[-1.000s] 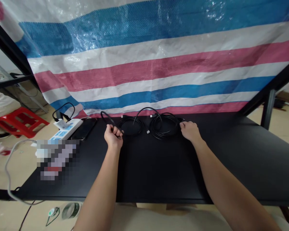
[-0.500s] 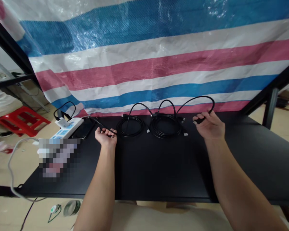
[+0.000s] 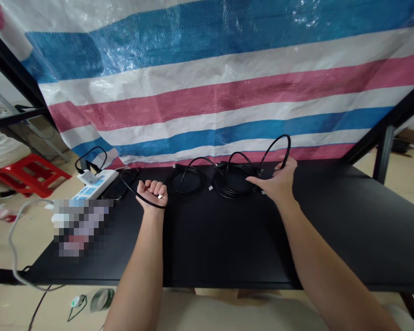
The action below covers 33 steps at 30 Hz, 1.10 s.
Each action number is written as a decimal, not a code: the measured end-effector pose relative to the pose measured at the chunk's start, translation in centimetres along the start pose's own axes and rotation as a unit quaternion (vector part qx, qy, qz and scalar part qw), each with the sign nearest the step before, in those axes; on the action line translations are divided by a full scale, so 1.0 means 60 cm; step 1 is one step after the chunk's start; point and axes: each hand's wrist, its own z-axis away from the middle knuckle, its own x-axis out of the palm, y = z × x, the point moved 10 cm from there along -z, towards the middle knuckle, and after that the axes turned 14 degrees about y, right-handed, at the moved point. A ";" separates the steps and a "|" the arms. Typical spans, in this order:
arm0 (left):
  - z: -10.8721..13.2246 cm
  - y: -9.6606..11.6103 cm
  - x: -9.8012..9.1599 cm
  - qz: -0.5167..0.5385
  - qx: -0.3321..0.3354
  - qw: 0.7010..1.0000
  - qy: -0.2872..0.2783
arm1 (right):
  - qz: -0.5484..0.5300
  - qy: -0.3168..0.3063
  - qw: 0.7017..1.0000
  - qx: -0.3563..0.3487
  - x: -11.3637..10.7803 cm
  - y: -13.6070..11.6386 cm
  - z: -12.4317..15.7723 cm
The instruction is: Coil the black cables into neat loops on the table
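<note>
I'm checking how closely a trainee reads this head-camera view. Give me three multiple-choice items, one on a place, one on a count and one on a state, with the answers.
1. Where is the white power strip relative to the black smartphone?
A. Left of it
B. On top of it
C. Right of it

2. How many coils of black cable lie on the black table?
A. One
B. Two
C. Four

3. What is the left hand doing?
A. Lying flat on the smartphone
B. Pressing the power strip
C. Curled at a black cable

Answers:
1. A: the strip lies to the phone's left.
2. B: two rings sit side by side.
3. C: the fingers curl, with the cable running across the wrist.
</note>
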 end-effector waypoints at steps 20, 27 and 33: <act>0.037 -0.079 0.039 -0.085 -0.058 0.994 -0.039 | -0.119 -0.080 0.979 0.148 0.054 -0.054 0.055; 0.055 -0.098 0.049 -0.139 -0.044 0.987 -0.064 | 0.036 -0.029 0.998 0.040 0.045 -0.090 0.069; 0.045 -0.079 0.045 -0.153 0.029 0.987 -0.028 | -0.056 -0.108 0.971 0.205 0.074 -0.047 0.073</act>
